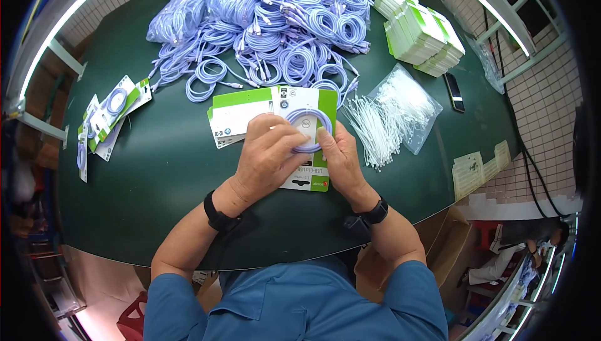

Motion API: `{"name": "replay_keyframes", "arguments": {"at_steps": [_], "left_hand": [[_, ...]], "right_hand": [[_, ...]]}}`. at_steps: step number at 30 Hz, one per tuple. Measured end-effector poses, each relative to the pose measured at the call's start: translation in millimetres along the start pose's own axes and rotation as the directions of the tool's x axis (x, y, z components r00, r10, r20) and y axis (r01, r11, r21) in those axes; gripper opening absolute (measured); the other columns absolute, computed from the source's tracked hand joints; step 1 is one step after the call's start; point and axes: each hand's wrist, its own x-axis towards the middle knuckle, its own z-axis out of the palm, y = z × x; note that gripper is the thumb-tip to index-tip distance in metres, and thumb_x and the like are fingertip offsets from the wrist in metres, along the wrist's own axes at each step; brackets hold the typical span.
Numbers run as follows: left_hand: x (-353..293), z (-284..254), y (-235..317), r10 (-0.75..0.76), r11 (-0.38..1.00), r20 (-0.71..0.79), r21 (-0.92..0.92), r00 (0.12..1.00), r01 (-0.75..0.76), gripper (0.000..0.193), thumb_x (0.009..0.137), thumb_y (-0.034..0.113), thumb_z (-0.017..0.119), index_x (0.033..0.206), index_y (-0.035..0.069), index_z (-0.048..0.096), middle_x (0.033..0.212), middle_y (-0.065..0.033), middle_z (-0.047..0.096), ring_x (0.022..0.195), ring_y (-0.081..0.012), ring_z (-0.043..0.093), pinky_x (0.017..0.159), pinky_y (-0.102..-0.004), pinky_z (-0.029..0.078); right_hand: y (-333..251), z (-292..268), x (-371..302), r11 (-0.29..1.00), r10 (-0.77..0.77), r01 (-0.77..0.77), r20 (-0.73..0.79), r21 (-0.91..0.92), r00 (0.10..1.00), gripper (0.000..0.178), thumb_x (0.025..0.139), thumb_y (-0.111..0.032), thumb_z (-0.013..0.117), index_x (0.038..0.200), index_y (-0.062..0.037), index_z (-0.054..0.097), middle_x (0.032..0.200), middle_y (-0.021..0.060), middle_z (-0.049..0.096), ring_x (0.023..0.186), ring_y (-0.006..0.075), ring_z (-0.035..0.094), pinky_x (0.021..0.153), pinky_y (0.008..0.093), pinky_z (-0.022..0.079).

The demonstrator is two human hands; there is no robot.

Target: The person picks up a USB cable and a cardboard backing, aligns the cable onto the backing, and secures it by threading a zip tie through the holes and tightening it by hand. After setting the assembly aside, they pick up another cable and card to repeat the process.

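In front of me a coiled lilac cable (327, 119) lies on a white and green packaging card (323, 181). My right hand (343, 159) grips the card's right side, its thumb pressing on the coil. From the other side my left hand (268, 153) has its fingers curled in at the coil's left edge; the fingertips are partly hidden. A small white tie shows at the top of the ring. Just left of the held card, a few similar flat cards (241, 95) lie on the green table, partly covered by my left hand.
A large heap of lilac cables (269, 21), partly bagged, fills the far side. White cable ties (379, 125) spill from a clear bag on the right. Stacked cards (422, 34) and a phone (455, 92) lie beyond. Carded cables (107, 118) sit left. Another person (510, 253) is at lower right.
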Motion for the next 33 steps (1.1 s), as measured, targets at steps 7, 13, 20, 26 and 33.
{"name": "replay_keyframes", "arguments": {"at_steps": [7, 13, 20, 26, 33], "left_hand": [[13.3, -18.2, -3.2, -0.139, 0.989, -0.127, -0.061, 0.982, 0.132, 0.039, 0.070, 0.012, 0.088, 0.107, 0.011, 0.074, 0.106, -0.0030, 0.068, 0.106, -0.0288, 0.061, 0.092, -0.0410, 0.050], [20.8, -27.8, 8.5, 0.070, 0.994, 0.224, 0.066, 0.972, -0.086, 0.039, 0.070, 0.011, 0.088, 0.106, 0.009, 0.072, 0.103, -0.0034, 0.068, 0.100, -0.0274, 0.062, 0.088, -0.0383, 0.052], [12.8, -19.9, -0.4, 0.046, 0.971, 0.405, 0.198, 0.913, -0.136, 0.027, 0.072, 0.016, 0.085, 0.095, 0.012, 0.072, 0.095, -0.0002, 0.065, 0.089, -0.0225, 0.060, 0.078, -0.0378, 0.050], [9.9, -18.5, -13.8, 0.120, 0.968, 0.370, 0.162, 0.921, -0.192, 0.027, 0.075, 0.019, 0.083, 0.096, 0.012, 0.067, 0.092, -0.0018, 0.061, 0.086, -0.0230, 0.058, 0.076, -0.0383, 0.049], [19.2, -24.2, -3.6, 0.051, 0.998, -0.011, -0.027, 0.999, -0.051, 0.033, 0.082, 0.011, 0.084, 0.112, 0.009, 0.071, 0.096, -0.0022, 0.066, 0.094, -0.0194, 0.063, 0.075, -0.0330, 0.051]], "right_hand": [[-15.0, -4.5, 2.3, 0.994, 0.015, -0.007, -0.064, 0.113, 0.998, 0.039, 0.113, -0.035, 0.051, 0.132, -0.0021, 0.063, 0.108, 0.0007, 0.070, 0.079, 0.0017, 0.050, 0.066, 0.0192, 0.039], [-4.4, -8.9, 0.4, 0.992, 0.031, -0.029, -0.009, 0.119, 0.999, 0.040, 0.113, -0.035, 0.051, 0.127, 0.0005, 0.063, 0.101, -0.0005, 0.069, 0.084, 0.0028, 0.055, 0.071, 0.0219, 0.046], [0.9, -8.2, -0.3, 0.998, 0.031, -0.034, 0.048, 0.056, 0.998, 0.039, 0.113, -0.034, 0.051, 0.122, 0.0018, 0.065, 0.098, 0.0007, 0.070, 0.086, 0.0048, 0.060, 0.075, 0.0243, 0.052], [7.1, -8.6, 1.4, 0.997, 0.039, -0.042, 0.046, 0.060, 0.998, 0.039, 0.113, -0.034, 0.051, 0.123, 0.0012, 0.065, 0.102, 0.0026, 0.071, 0.088, 0.0054, 0.061, 0.076, 0.0238, 0.052], [3.0, -13.7, 5.6, 0.974, 0.054, -0.053, 0.004, 0.220, 0.999, 0.038, 0.113, -0.033, 0.051, 0.126, 0.0008, 0.065, 0.108, 0.0035, 0.071, 0.094, 0.0056, 0.062, 0.081, 0.0241, 0.051]]}}
